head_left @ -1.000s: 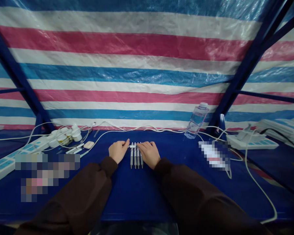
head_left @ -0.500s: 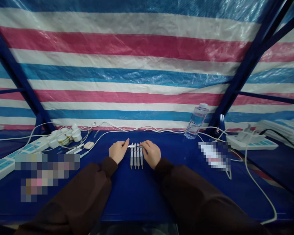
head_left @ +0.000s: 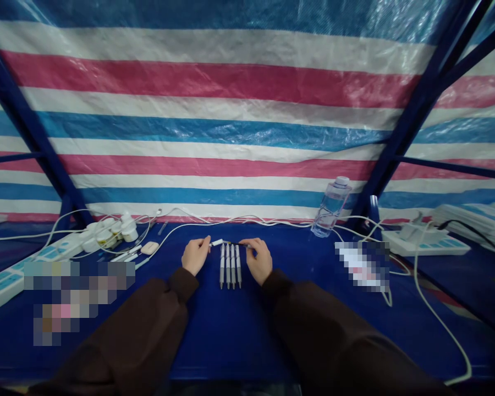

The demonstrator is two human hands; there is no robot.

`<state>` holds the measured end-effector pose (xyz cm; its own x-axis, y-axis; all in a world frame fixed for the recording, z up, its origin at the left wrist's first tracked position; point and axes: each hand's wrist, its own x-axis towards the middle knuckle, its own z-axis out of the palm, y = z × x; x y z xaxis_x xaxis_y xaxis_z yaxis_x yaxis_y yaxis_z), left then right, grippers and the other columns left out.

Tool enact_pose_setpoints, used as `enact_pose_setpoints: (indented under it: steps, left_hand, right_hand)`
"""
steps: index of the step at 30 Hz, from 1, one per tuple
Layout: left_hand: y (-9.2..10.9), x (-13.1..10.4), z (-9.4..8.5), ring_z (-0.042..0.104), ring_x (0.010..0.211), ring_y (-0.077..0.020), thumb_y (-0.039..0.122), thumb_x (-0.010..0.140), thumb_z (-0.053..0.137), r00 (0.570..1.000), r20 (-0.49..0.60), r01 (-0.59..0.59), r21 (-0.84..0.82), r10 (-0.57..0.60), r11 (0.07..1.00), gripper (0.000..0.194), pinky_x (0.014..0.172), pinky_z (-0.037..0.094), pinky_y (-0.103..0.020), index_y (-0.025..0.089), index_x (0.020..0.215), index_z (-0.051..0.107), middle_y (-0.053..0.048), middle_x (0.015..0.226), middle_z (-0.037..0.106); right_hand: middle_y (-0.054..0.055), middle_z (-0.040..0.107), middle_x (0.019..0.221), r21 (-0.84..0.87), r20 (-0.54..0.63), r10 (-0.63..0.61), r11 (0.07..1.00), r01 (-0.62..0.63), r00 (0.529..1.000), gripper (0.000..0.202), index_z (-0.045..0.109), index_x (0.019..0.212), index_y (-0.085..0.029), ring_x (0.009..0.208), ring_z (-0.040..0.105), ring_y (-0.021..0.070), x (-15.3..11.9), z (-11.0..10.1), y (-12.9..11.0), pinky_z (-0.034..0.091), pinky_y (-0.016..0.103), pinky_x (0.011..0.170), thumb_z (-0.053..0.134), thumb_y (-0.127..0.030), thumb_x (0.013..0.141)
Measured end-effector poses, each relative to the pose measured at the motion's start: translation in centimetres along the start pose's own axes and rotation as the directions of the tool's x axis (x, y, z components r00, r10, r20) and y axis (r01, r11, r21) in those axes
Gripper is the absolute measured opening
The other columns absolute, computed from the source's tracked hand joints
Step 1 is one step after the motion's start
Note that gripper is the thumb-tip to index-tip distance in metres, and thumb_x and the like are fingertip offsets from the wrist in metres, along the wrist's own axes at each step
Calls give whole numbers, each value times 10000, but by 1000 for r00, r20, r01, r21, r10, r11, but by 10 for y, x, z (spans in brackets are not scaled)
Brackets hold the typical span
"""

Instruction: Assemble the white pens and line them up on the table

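Several white-and-grey pens lie side by side on the blue table, tips toward me. Just above their far ends, my left hand pinches a white pen part between thumb and fingers. My right hand is closed on a thin dark pen part that points left toward the white one. The two parts are nearly in line, with a small gap that looks open between them.
A clear water bottle leans at the back right. Power strips and white cables lie at both sides. Loose pens and a white case are on the left. A blurred packet lies right.
My hands have moved slightly apart. The white part and the dark part, which were in one line across the pens, now appear separated above them.
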<state>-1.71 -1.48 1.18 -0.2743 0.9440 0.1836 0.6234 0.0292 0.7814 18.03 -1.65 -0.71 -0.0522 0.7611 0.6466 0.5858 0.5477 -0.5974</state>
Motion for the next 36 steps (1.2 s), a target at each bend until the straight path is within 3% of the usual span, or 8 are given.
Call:
enact_pose_setpoints:
  steps: [3,6,9,12,18,26,32,36]
  left_hand:
    - [-5,5,6,359,384,-91,503,758,475,998,29,60,-340,-53,939,421,442,244,-240,165,510,511,46,387,343]
    - [-6,7,10,317,379,-46,476,701,588,979,192,185,-697,-69,693,354,413,224,-208,128,644,562,70,451,352]
    - [-4,8,12,373,413,-33,372,688,654,932,356,345,-820,-65,457,299,426,276,-185,99,797,597,51,526,439]
    - [-2,9,11,428,434,-34,255,751,604,897,425,438,-825,-120,357,182,451,337,-177,99,845,594,24,579,509]
    - [-1,11,7,509,482,-55,172,793,530,859,484,512,-800,-167,313,103,497,416,-182,107,835,598,-4,624,567]
    - [-2,12,7,561,521,-77,159,781,529,855,486,518,-800,-180,304,77,514,451,-191,119,770,594,-34,691,626]
    - [-3,11,7,594,588,-78,164,732,630,875,458,483,-814,-155,323,121,528,459,-178,135,848,621,-47,838,670]
    - [-4,12,10,638,712,-117,157,708,670,915,383,401,-841,-124,363,201,586,475,-184,132,902,626,-77,899,681]
  right_hand:
    - [43,612,836,130,-25,108,986,-104,994,248,641,848,-218,813,545,192,2,4,6,439,321,727,420,-140,769]
    - [43,616,804,321,-7,234,921,-220,972,226,594,918,-188,708,553,174,4,9,8,449,310,665,428,-226,770]
    - [48,621,818,483,31,342,818,-314,939,260,522,973,-175,622,531,146,6,13,8,453,289,596,448,-276,746]
    - [48,640,847,554,71,435,731,-398,898,232,459,923,-188,549,507,119,6,13,5,432,261,525,476,-287,713]
    - [43,665,868,558,106,553,654,-510,826,217,379,836,-208,469,484,92,6,10,2,332,208,421,505,-303,687]
    - [46,671,852,557,116,582,633,-538,805,206,396,810,-200,453,483,82,8,9,-1,329,202,428,509,-303,673]
    - [34,667,827,557,108,592,629,-542,799,228,409,805,-197,452,475,79,8,10,1,304,193,411,522,-338,666]
    - [24,662,788,550,96,593,638,-539,800,226,432,814,-196,460,480,85,7,13,4,314,192,412,531,-332,663]
